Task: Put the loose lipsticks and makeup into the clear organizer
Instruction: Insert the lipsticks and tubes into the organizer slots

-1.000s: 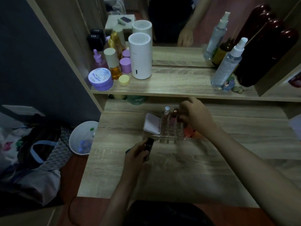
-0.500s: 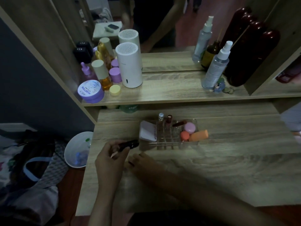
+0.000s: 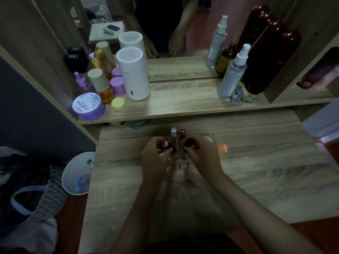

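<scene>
**Q:** Which step is in hand?

**A:** Loading. Both hands work over the organizer (image 3: 178,160), which stands on the table (image 3: 256,171) at centre frame. The left hand (image 3: 154,156) pinches a lipstick (image 3: 169,146), tilted with its shiny end up, just above the left slots. The right hand (image 3: 203,156) curls its fingers round a dark piece (image 3: 189,143) above the middle slots. Whether that piece is a cap or a second item cannot be told.

**Q:** What is already stowed?

**A:** Two items stand upright in the rear slots: a clear tube (image 3: 173,133) and a red tube (image 3: 182,134). A pink item (image 3: 209,139) and an orange item (image 3: 222,149) show at the organizer's right end, partly hidden by the right hand. Which compartment holds them cannot be told. On this evidence, the task appears well along.

**Q:** What does the next move call for?

**A:** Judgement only:
1. If the dark piece is the cap, seat it on the lipstick first.
2. Turn the lipstick upright.
3. Align it over a free front slot.
4. Lower it straight down.

The slots look narrow, so a tilted entry would likely catch a divider or knock the standing tubes. Steady the organizer with the free hand, since it will probably slide easily.
</scene>
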A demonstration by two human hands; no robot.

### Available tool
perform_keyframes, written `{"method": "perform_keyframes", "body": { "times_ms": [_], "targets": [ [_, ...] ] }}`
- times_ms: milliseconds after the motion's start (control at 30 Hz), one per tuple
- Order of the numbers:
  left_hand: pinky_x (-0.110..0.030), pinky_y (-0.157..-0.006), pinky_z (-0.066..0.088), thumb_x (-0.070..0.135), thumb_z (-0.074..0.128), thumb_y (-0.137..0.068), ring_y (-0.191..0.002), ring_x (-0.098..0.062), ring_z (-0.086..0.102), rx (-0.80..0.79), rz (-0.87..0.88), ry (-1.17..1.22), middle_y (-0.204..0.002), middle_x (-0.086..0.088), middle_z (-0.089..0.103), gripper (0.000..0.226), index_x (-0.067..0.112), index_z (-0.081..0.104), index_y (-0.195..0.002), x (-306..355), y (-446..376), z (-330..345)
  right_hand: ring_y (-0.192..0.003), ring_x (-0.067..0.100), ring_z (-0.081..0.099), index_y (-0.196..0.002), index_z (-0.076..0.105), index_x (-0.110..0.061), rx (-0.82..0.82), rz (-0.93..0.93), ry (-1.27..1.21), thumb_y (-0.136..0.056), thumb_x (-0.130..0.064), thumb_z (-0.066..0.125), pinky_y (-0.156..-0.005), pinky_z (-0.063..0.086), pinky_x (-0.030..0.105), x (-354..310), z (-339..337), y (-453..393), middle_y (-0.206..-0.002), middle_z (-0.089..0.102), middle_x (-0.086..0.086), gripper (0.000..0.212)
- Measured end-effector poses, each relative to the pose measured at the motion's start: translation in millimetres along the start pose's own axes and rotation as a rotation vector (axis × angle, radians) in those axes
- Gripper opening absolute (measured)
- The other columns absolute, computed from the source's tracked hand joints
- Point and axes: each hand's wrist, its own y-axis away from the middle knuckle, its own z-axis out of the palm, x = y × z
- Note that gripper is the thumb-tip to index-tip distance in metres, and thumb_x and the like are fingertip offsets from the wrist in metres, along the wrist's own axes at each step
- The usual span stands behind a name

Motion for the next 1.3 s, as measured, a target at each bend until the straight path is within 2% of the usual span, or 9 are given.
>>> {"method": "perform_keyframes", "body": {
  "times_ms": [100,233,333,467,833,967,1067,1200,1300],
  "targets": [
    [-0.006,-0.069,0.046,0.002,0.076,-0.068,-0.079,-0.015,0.062,-0.022,-0.027,-0.049,-0.092,-0.009,0.067,0.030,0.009,0.061,-0.092,-7,-6,14,-0.090,0.020,0.067,-0.103,0.067,-0.005,0.003,0.020,0.006,-0.076,0.000,0.071,-0.079,0.048,0.018,5,1,-8,-0.099,0.073,0.012,0.027],
    [-0.041,-0.078,0.052,0.001,0.074,-0.068,-0.086,-0.026,0.060,-0.066,-0.008,-0.118,-0.092,-0.012,0.063,0.030,0.009,0.056,-0.091,-12,-10,23,-0.091,0.023,0.066,-0.101,0.066,-0.004,-0.011,0.012,0.035,-0.076,0.001,0.070,-0.079,0.040,0.013,12,13,-10,-0.099,0.073,0.013,0.026],
    [-0.049,-0.085,0.050,0.001,0.071,-0.070,-0.086,-0.026,0.057,-0.083,0.037,-0.179,-0.089,-0.008,0.060,0.025,0.010,0.056,-0.088,-12,-10,25,-0.092,0.025,0.065,-0.102,0.065,-0.005,-0.027,0.015,0.012,-0.076,0.003,0.069,-0.082,0.052,0.030,17,22,-10,-0.100,0.071,0.015,0.027],
    [-0.061,-0.094,0.043,0.000,0.065,-0.070,-0.084,-0.021,0.057,-0.136,0.076,-0.227,-0.090,-0.006,0.061,0.023,0.012,0.057,-0.089,-14,-9,29,-0.093,0.027,0.063,-0.102,0.065,-0.005,-0.062,0.045,0.056,-0.076,0.002,0.067,-0.081,0.052,0.035,23,30,-11,-0.102,0.070,0.014,0.027],
    [-0.042,-0.081,0.046,0.015,0.073,-0.070,-0.083,-0.028,0.058,-0.110,0.153,-0.397,-0.088,-0.008,0.064,0.022,0.011,0.060,-0.087,-16,-13,25,-0.095,0.025,0.061,-0.109,0.064,-0.004,-0.064,0.026,0.079,-0.078,-0.003,0.070,-0.081,0.050,0.032,18,23,-7,-0.105,0.065,0.015,0.031],
    [-0.027,-0.072,0.033,0.019,0.074,-0.070,-0.083,-0.024,0.056,-0.031,0.252,-0.375,-0.092,-0.008,0.063,0.029,0.011,0.060,-0.094,-6,-17,23,-0.072,0.015,0.056,-0.089,0.067,-0.006,0.172,-0.005,0.019,-0.076,-0.003,0.073,-0.065,0.043,0.022,8,-1,-6,-0.081,0.065,0.010,0.015],
    [-0.025,-0.074,0.034,0.023,0.071,-0.071,-0.091,-0.021,0.053,0.019,0.305,-0.360,-0.102,-0.010,0.061,0.037,0.011,0.059,-0.103,3,-23,25,-0.076,0.006,0.048,-0.095,0.062,-0.007,0.313,0.078,-0.028,-0.080,-0.009,0.071,-0.067,0.043,0.023,10,-13,-8,-0.089,0.060,0.011,0.018],
    [-0.025,-0.081,0.037,0.022,0.069,-0.074,-0.099,-0.023,0.055,-0.026,0.346,-0.381,-0.110,-0.011,0.061,0.037,0.012,0.059,-0.108,9,-33,30,-0.098,0.008,0.050,-0.116,0.056,-0.008,0.167,0.214,-0.066,-0.080,-0.007,0.070,-0.084,0.043,0.021,18,-7,-10,-0.116,0.056,0.012,0.038],
    [-0.033,-0.085,0.044,0.023,0.067,-0.075,-0.101,-0.026,0.057,-0.179,0.361,-0.498,-0.111,-0.009,0.063,0.037,0.015,0.060,-0.111,10,-40,32,-0.092,0.024,0.063,-0.106,0.064,-0.005,0.116,0.248,-0.064,-0.082,-0.001,0.066,-0.072,0.037,0.000,23,-2,-13,-0.105,0.066,0.016,0.024]
  ]
}}
